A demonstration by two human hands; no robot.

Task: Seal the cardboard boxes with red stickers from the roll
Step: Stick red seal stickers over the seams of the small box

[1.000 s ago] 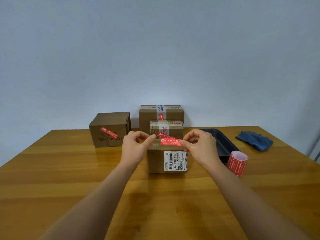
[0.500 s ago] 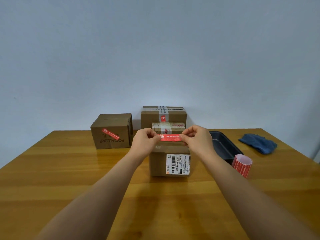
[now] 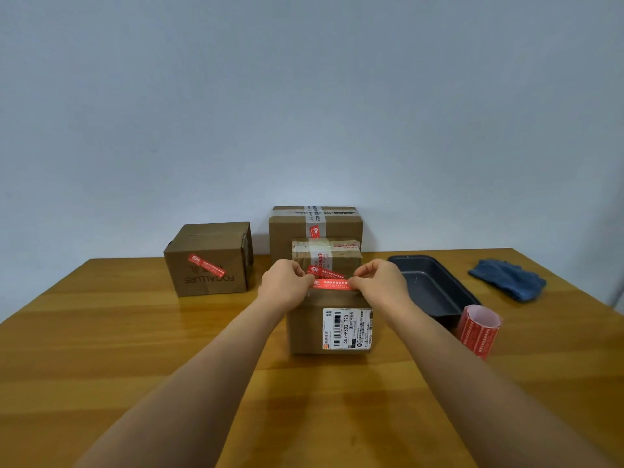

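A small cardboard box (image 3: 305, 327) with a white shipping label stands in the middle of the table. A red sticker (image 3: 331, 284) lies stretched along its top front edge. My left hand (image 3: 287, 285) pinches the sticker's left end and my right hand (image 3: 380, 282) pinches its right end. Another red sticker (image 3: 326, 272) shows just behind on the box top. The roll of red stickers (image 3: 478, 331) stands on the table to the right, apart from both hands.
Three more cardboard boxes stand behind: one at left (image 3: 209, 258) with a red sticker, a tall taped one (image 3: 315, 224) and a smaller taped one (image 3: 326, 255) in front of it. A dark tray (image 3: 430, 285) and a blue cloth (image 3: 506, 278) lie at right.
Both hands have brought the red sticker from a tilted hold above the box down flat onto its top front edge, and the hands have drawn a little closer together.
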